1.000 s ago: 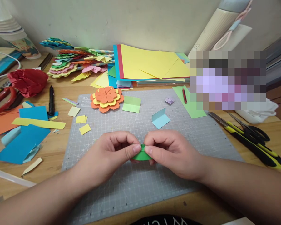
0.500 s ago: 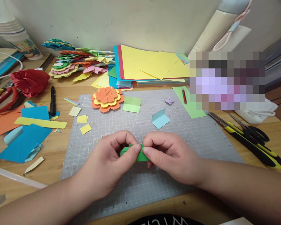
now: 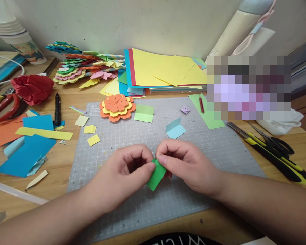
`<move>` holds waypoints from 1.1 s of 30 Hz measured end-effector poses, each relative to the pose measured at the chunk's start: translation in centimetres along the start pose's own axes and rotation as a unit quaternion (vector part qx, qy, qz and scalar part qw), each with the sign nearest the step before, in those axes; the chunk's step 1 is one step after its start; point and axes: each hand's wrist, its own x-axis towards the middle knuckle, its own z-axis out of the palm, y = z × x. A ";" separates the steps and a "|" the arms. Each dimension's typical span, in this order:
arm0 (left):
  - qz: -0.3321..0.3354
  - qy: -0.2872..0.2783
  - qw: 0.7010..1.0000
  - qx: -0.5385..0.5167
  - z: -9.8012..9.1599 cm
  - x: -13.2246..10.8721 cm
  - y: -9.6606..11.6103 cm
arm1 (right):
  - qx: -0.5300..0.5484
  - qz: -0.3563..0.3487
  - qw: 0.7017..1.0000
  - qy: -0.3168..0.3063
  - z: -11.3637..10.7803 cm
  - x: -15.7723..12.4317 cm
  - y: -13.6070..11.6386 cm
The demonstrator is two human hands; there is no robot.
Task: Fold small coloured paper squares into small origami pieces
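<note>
Between my two hands is a small folded piece of green paper [image 3: 156,178], held above the grey cutting mat [image 3: 112,207]. My left hand [image 3: 131,168] pinches its upper left edge between thumb and fingers. At its top right corner, my right hand [image 3: 185,166] pinches it the same way. The fingers behind the paper are partly hidden. Beyond my hands lie a folded light blue paper [image 3: 176,130], a creased light green paper [image 3: 143,113], a layered orange and yellow paper flower [image 3: 116,108] and a small purple folded paper [image 3: 185,109].
Yellow paper squares [image 3: 93,140] sit on the mat's left side. A utility knife [image 3: 277,161] and black scissors [image 3: 280,144] lie at right. Blue paper scraps [image 3: 28,156], a black pen [image 3: 57,109] and red-handled pliers [image 3: 6,107] are at left. Yellow sheets [image 3: 165,68] are stacked behind.
The green paper has turned from lying level to a slant, showing a larger flat face that hangs toward me. Both hands stay close together, gripping it.
</note>
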 end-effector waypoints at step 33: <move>0.012 0.025 1.000 -0.002 -0.2 0.0 0.2 | 0.077 0.069 0.994 -0.030 0.1 0.1 0.0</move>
